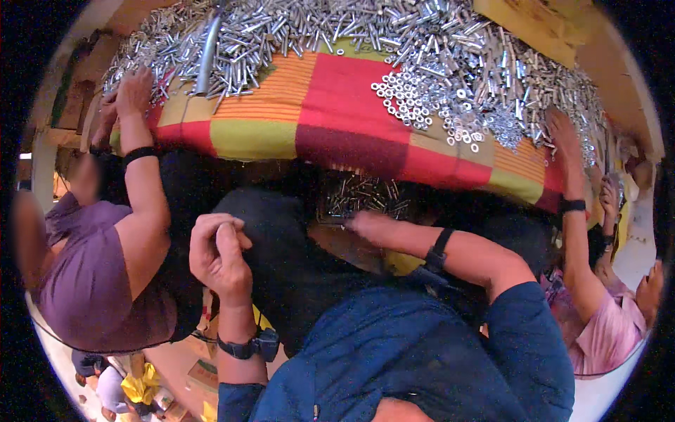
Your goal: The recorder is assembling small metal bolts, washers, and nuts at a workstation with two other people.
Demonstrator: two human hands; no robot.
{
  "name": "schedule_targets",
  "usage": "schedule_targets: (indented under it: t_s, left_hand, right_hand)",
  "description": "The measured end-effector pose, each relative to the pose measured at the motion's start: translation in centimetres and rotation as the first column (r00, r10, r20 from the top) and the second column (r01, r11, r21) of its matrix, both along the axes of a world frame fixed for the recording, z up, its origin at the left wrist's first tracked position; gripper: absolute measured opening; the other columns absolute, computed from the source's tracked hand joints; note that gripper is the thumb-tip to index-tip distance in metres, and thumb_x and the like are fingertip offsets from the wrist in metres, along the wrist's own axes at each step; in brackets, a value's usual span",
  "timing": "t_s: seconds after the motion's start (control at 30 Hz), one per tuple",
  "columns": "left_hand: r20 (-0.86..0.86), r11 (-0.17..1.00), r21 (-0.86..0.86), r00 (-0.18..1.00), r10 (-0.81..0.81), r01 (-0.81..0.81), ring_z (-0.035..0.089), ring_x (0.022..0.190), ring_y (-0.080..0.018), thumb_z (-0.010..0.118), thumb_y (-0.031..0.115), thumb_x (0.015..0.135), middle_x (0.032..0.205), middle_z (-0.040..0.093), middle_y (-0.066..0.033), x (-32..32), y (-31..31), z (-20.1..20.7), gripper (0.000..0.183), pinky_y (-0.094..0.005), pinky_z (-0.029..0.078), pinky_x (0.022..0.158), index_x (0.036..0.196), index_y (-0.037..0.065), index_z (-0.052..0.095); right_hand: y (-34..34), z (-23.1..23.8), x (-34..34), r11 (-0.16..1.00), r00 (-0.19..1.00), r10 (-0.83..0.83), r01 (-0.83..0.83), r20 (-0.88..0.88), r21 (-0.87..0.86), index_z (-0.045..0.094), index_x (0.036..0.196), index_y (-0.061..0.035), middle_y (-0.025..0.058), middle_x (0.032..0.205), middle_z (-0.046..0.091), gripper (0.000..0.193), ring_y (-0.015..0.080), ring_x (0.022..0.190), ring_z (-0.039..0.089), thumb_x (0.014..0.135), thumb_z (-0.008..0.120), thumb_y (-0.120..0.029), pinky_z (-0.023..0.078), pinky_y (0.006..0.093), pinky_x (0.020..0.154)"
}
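My left hand (221, 257) is raised above my left thigh, its fingers curled in toward the thumb. Whatever it may hold is hidden. Lower than the table's front edge, my right hand (374, 227) reaches to the near rim of a box of bolts (365, 195). Its fingers are drawn together, with a small bright spot at their tips too blurred to name. Long metal bolts (281, 32) lie heaped across the far side of the table, on a checked cloth (348, 91). Hex nuts (404, 98) and thin washers (503, 123) are spread right of centre.
A curved metal tube (209, 53) lies among the bolts. At left, a co-worker's hand (133, 91) touches the pile; at right, another person's hand (562, 130) rests by the bolts. Yellow sheeting (538, 28) covers the far right. Bags and boxes (204, 373) stand behind on the left.
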State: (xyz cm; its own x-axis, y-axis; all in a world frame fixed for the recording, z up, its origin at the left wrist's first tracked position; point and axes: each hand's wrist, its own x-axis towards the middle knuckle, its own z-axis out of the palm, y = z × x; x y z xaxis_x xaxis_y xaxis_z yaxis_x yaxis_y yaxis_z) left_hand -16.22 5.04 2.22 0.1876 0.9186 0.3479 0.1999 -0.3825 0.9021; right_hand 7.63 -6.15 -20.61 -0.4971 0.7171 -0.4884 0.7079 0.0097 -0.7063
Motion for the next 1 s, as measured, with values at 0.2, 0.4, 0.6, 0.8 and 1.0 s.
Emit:
schedule_targets:
  t_s: [0.2, 0.4, 0.6, 0.8, 1.0]
  left_hand:
    - [0.043, 0.996, -0.018, 0.996, -0.083, 0.084, 0.052, 0.063, -0.0074, 0.052, 0.0, 0.098, 0.09, 0.06, -0.0067, -0.5, 0.2, 0.0, 0.008, -0.0215, 0.042, 0.06, 0.093, -0.002, 0.058]
    - [0.007, 0.998, -0.025, 0.999, -0.052, 0.052, 0.052, 0.06, -0.0073, 0.054, 0.001, 0.098, 0.083, 0.059, -0.0035, -0.4, 0.1, 0.4, 0.011, -0.0218, 0.042, 0.057, 0.088, 0.0, 0.059]
    - [-0.039, 0.999, -0.01, 0.999, -0.034, 0.034, 0.055, 0.06, -0.0087, 0.058, 0.003, 0.096, 0.078, 0.059, -0.0037, -0.1, -0.4, 0.5, 0.009, -0.0243, 0.044, 0.055, 0.088, 0.001, 0.06]
    - [-0.088, 0.999, -0.025, 0.996, -0.025, 0.023, 0.057, 0.059, -0.0096, 0.059, 0.003, 0.096, 0.078, 0.06, -0.0045, 0.3, -0.4, 0.3, 0.006, -0.0254, 0.045, 0.055, 0.092, 0.0, 0.062]
    - [-0.135, 0.999, 0.029, 0.991, -0.019, 0.023, 0.057, 0.059, -0.0102, 0.059, 0.003, 0.096, 0.078, 0.06, -0.0053, 1.1, -0.2, 0.8, 0.006, -0.0257, 0.045, 0.055, 0.093, 0.0, 0.062]
  right_hand:
    - [-2.1, 7.7, 7.2, 0.956, 0.932, -0.241, 0.179, 0.271, 0.234, 0.066, 0.107, -0.0032, 0.023, 0.099, 0.065, 0.031, 0.0447, 0.098, 0.064, 0.077, 0.066, -0.012, 0.053, 0.0541, 0.083]
    - [-4.2, 15.3, 11.5, 0.958, 0.898, -0.175, 0.06, 0.404, 0.281, 0.068, 0.095, -0.0042, 0.0223, 0.092, 0.068, 0.022, 0.0438, 0.088, 0.067, 0.075, 0.069, -0.013, 0.055, 0.0537, 0.079]
    - [-6.3, 14.2, 13.8, 0.937, 0.908, -0.249, 0.137, 0.338, 0.322, 0.068, 0.094, -0.0027, 0.0225, 0.088, 0.068, 0.026, 0.0434, 0.089, 0.067, 0.074, 0.074, -0.016, 0.054, 0.0528, 0.077]
    - [-4.9, 14.7, 11.7, 0.972, 0.915, -0.226, 0.191, 0.334, 0.134, 0.068, 0.098, -0.0022, 0.0236, 0.091, 0.069, 0.029, 0.0427, 0.093, 0.068, 0.072, 0.071, -0.016, 0.054, 0.052, 0.082]
    - [-3.1, 16.7, 10.9, 0.976, 0.931, -0.197, 0.156, 0.306, 0.153, 0.067, 0.103, -0.0028, 0.0223, 0.094, 0.069, 0.033, 0.0417, 0.094, 0.067, 0.074, 0.072, -0.019, 0.053, 0.0521, 0.082]
